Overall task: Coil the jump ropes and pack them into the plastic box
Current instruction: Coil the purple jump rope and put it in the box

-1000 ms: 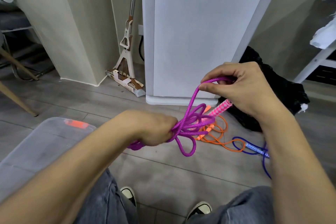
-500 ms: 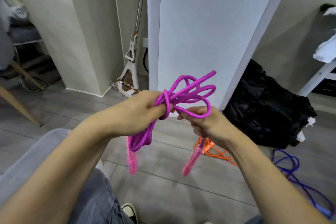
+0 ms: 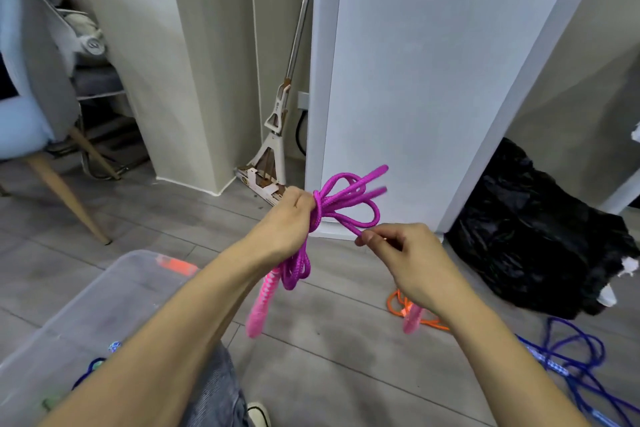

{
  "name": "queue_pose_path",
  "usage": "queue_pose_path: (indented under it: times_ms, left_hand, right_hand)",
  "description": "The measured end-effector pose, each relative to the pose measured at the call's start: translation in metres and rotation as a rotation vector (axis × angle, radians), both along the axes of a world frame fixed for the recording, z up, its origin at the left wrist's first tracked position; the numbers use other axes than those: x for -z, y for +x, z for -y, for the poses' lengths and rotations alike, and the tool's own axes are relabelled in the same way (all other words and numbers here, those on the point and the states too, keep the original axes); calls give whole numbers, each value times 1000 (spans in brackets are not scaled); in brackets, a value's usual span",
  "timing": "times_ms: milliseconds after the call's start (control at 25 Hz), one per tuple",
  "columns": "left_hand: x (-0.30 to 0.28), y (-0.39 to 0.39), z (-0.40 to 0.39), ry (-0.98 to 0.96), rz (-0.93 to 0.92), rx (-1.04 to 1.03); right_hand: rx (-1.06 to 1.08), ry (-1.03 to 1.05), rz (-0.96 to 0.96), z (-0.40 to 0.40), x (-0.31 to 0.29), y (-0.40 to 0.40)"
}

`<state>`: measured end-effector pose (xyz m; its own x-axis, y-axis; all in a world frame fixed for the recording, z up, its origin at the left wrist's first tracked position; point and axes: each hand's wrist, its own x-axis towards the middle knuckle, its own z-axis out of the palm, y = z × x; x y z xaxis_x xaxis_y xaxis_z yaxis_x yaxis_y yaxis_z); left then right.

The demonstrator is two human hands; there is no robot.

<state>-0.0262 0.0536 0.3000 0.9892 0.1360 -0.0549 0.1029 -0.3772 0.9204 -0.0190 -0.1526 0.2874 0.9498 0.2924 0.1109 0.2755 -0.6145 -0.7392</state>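
We're mid-coil on the magenta jump rope [image 3: 346, 198], held up in the air in front of us, well above the floor. Our left hand [image 3: 294, 218] has its grip clamped round the waist of the bundle, loops fanning out up and to the right, more loops and a pink handle [image 3: 261, 302] hanging below the fist. Our right hand [image 3: 398, 250] has thumb and forefinger pinched shut on a single strand running out of the bundle; the second pink handle [image 3: 412, 319] dangles beneath that wrist.

By our reckoning this is the tie-off: a wrap already crosses the bundle beside the left fist, and the strand looks ready to be drawn snug or tucked. The next move calls for a steady pull with the right while the left keeps the loops from slipping.

The bundle's long axis runs on a slant, top loops pointing up-right towards the white cabinet [image 3: 433, 80], handles pointing down to the floor.

The plastic box [image 3: 114, 288] waits at lower left with some blue rope inside. An orange rope [image 3: 408, 305] and a blue rope [image 3: 571, 357] lie uncoiled on the floor.
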Motion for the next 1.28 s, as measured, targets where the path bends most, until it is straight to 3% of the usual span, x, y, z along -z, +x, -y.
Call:
queue_pose_path:
  times_ms: [160, 280, 480, 680, 760, 840, 920, 1040, 1120, 1200, 1280]
  left_hand:
    - [3, 2, -1, -43, 83, -15]
    - [7, 6, 0, -36, 252, -36]
    - [17, 15, -8, 336, 320, 21]
    - [10, 6, 1, 570, 352, 358]
    - [4, -9, 10, 396, 236, 599]
    - [-5, -23, 17, -16, 79, 790]
    - [-14, -31, 22, -388, 3, 831]
    - [-18, -29, 28, -787, 61, 687]
    - [-14, -17, 28, -853, 151, 422]
    - [-6, -7, 19, -666, 236, 141]
    - [2, 0, 7, -320, 337, 3]
  right_hand:
    - [-69, -117, -17, -2, -9, -8]
    - [-141, -304, 91, -16, -15, -21]
    - [-260, -486, 147, -14, -42, -35]
    - [-173, -357, 289, 32, -76, -29]
    - [-95, -203, 291, 45, -73, -21]
    - [-52, 17, 241, 52, -71, -13]
    - [-31, 228, 174, 49, -75, -15]
    - [28, 421, -158, 24, -65, -24]
    - [-50, 416, -332, -1, -42, -24]
    - [-90, 458, -439, -18, -24, -21]
    - [-96, 357, -489, -22, -18, -20]
